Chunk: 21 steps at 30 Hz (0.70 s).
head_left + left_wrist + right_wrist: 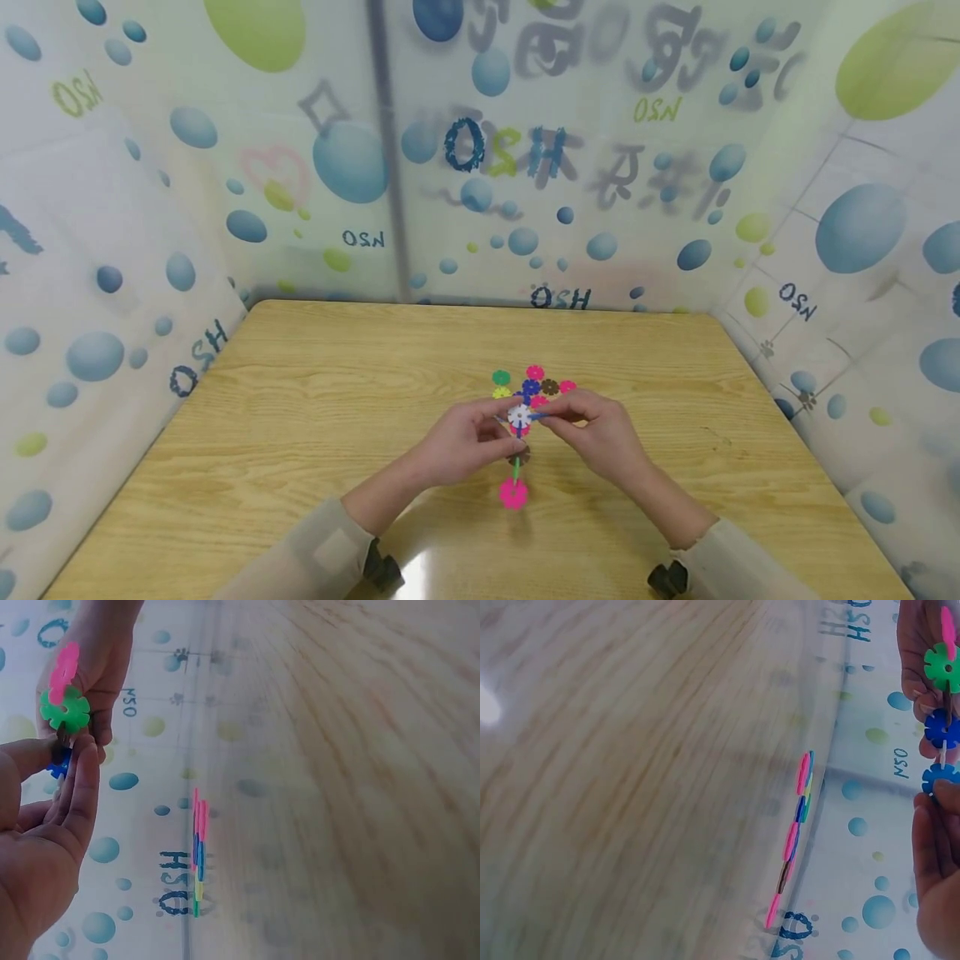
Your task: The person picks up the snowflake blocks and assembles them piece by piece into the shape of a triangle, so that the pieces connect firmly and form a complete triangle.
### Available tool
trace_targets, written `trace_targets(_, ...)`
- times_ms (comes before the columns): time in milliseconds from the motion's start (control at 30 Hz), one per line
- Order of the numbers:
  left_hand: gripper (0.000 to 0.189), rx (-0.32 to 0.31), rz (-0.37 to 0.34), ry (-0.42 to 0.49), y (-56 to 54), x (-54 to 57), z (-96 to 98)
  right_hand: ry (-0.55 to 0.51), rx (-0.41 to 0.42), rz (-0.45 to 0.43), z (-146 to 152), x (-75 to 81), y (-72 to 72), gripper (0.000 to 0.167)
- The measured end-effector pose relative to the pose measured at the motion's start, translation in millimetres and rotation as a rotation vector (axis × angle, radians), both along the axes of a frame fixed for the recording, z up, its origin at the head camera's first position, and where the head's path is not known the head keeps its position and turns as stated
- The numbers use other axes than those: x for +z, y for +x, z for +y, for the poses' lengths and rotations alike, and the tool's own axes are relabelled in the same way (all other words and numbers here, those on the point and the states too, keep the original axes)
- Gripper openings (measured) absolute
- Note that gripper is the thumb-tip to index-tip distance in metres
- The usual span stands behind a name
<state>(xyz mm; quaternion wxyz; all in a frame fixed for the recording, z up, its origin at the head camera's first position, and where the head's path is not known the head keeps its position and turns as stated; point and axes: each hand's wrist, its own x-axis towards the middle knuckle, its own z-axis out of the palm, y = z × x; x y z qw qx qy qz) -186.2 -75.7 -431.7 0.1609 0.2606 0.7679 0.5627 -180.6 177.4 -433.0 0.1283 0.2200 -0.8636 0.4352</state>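
Above the wooden table, both hands hold a chain of notched plastic snowflake discs. My left hand (463, 443) grips the middle of the chain around a brown disc (522, 457). From there the chain runs down to a green disc (66, 709) and a bright pink disc (513, 494) at the lower end. A dark blue disc (943, 729) and a white disc (519, 416) form the upper part. My right hand (602, 435) pinches a lighter blue disc (939, 780) between thumb and fingers, its edge at the white disc. Whether their slots are fully joined cannot be told.
Just beyond the hands, loose discs lie flat on the table (300, 383), among them green (501, 377), yellow (502, 392), pink (535, 372) and brown (551, 387) ones. A curtain (300, 233) printed with bubbles surrounds the table's back and sides.
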Motion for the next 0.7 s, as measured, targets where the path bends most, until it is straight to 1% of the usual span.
trace_targets(100,0.065,-0.01,0.007,0.003,-0.2,-0.4,0.7,-0.007,-0.006,0.024,-0.9,-0.5,0.8,0.014)
trace_targets(333,0.065,-0.003,-0.029,-0.004,0.5,-2.7,0.3,-0.03,-0.022,0.014,-2.6,-0.7,4.4,0.011)
trace_targets(500,0.064,-0.002,-0.052,0.025,0.6,-3.4,1.4,-0.045,-0.044,0.032,-4.4,-0.8,5.5,0.008)
trace_targets(600,0.063,0.001,-0.064,0.041,0.8,-3.1,2.1,-0.059,-0.04,0.053,-6.4,-0.3,6.0,0.009)
trace_targets(700,0.063,0.006,-0.056,0.036,0.9,-2.4,2.6,-0.062,-0.038,0.057,-8.1,0.1,6.2,0.012)
